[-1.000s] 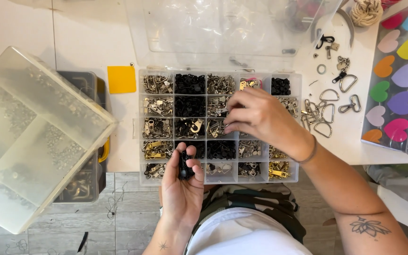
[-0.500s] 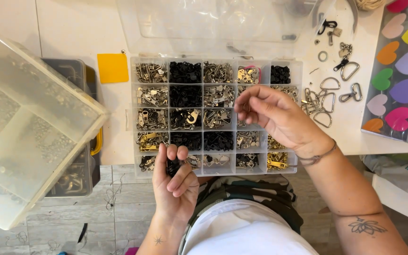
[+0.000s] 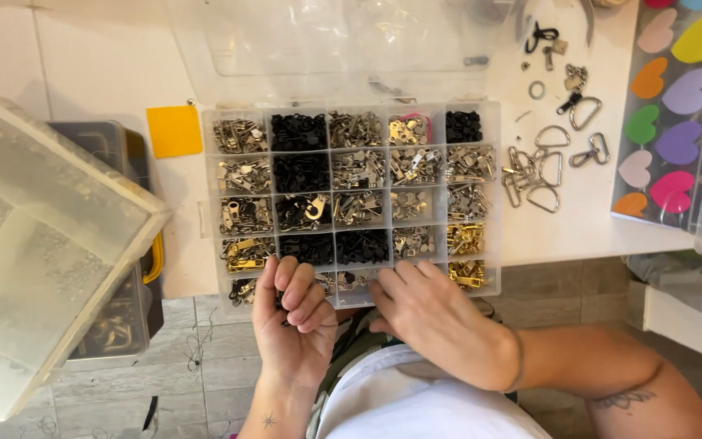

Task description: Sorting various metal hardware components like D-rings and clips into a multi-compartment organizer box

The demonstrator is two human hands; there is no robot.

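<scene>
On the white table sits everything I work from. Largest is the clear bin, tilted at my left over a grey case. At my right stands a tray of coloured hearts. Between them lies the organiser, a clear compartment box with its long axis running left to right and its lid folded away from me. Compartments hold silver, black and gold zipper sliders. Loose metal rings and clips lie on the table just right of the organiser. A yellow square lies at its upper left corner.

My left hand is at the organiser's near edge, fingers curled around a small dark slider; the piece is mostly hidden, so its exact shape cannot be told. My right hand rests beside it, fingers bent and touching the near row of compartments; whether it pinches anything cannot be told.

The near row lies directly ahead of both hands. The left hand is nearer the black compartments; the right is nearer the gold ones.
</scene>
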